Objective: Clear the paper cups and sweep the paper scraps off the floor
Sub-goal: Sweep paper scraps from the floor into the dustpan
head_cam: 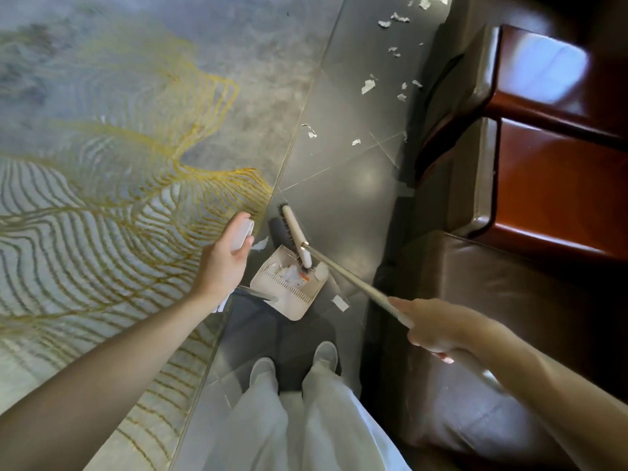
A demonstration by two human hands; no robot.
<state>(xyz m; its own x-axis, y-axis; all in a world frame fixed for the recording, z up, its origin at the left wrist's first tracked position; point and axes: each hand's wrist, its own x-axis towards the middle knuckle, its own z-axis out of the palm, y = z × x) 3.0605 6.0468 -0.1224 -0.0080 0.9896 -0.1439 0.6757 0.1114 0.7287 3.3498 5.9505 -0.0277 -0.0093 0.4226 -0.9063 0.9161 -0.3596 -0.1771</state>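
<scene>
A grey rug [119, 147] veined with gold lines fills the ground left of the left hand [224, 263]. Dark glossy floor tiles [339, 185] run beneath both grips, and a brown leather sofa [475, 300] stands right of the right hand [438, 329]. The left hand's fingers curl round the white dustpan handle [243, 232], the dustpan [289, 294] resting on the tiles just beyond, its stem partly hidden by the wrist. The right hand clenches the broom pole [353, 283], whose broom head [295, 232] touches the pan's mouth. Paper scraps [367, 86] litter the tiles well ahead of both grips, with a few beside the pan and a blurred white heap inside it.
</scene>
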